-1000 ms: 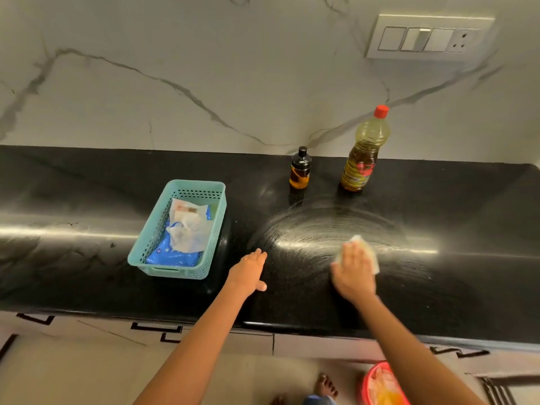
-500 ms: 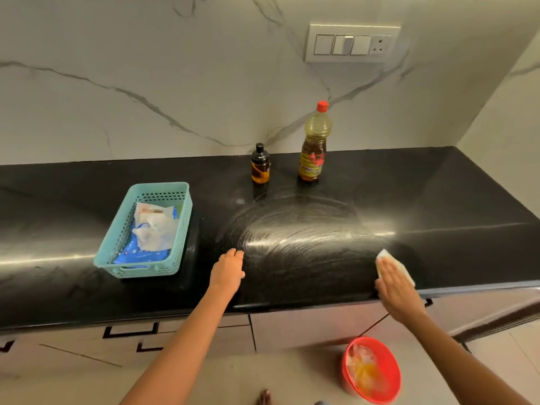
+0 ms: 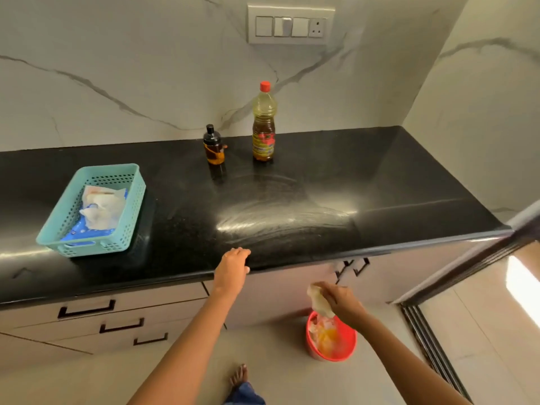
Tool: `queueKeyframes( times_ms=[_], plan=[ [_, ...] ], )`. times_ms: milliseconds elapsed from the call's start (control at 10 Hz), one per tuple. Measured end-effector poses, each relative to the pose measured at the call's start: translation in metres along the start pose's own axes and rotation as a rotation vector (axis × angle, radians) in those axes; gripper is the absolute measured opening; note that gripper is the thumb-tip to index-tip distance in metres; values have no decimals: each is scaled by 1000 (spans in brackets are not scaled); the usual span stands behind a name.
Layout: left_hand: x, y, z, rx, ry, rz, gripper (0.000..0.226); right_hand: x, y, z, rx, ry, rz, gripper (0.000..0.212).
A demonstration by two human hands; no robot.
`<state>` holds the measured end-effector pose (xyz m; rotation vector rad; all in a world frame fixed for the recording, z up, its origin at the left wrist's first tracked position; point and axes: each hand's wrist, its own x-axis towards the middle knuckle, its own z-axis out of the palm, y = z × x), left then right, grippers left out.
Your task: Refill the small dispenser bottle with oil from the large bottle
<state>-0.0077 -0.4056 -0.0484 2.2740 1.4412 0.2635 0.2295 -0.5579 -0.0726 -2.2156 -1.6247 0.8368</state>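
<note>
Two bottles stand upright at the back of the glossy black countertop (image 3: pixel 380 182), against veined marble: the small dispenser bottle (image 3: pixel 214 146) (dark cap, amber oil low inside) and, just right of it, the tall plastic large bottle (image 3: pixel 264 124) with its red cap. Both are well apart from the hands. The left hand (image 3: pixel 233 268) rests on the counter edge, fingers relaxed. The right hand (image 3: pixel 340 301) pinches a crumpled tissue (image 3: pixel 320 302) over a red bin (image 3: pixel 331 340). A perforated teal basket (image 3: pixel 117 241) sits to the left.
</note>
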Motion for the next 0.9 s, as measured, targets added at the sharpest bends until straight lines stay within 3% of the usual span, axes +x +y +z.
queueKeyframes(
  times_ms=[200, 300, 400, 500, 600, 800, 900],
  plan=[
    [-4, 9, 5, 1, 68, -37, 48, -25, 84, 0, 401, 9, 554, 10],
    [-6, 12, 7, -10, 96, -48, 46, -16, 115, 12, 462, -46, 687, 5],
    [-7, 10, 12, -11, 119, -40, 46, -2, 131, 30, 458, 46, 792, 11],
    [-7, 2, 18, -8, 146, -25, 48, 18, 165, 68, 412, 63, 830, 11],
    [-6, -6, 27, 21, 193, 18, 48, 38, 210, 122, 406, 77, 858, 25],
    [-4, -21, 46, 55, 302, 80, 47, 71, 281, 201, 580, 173, 835, 39],
    [-5, -17, 49, 38, 304, 53, 47, 69, 281, 203, 554, 171, 859, 10]
  ],
)
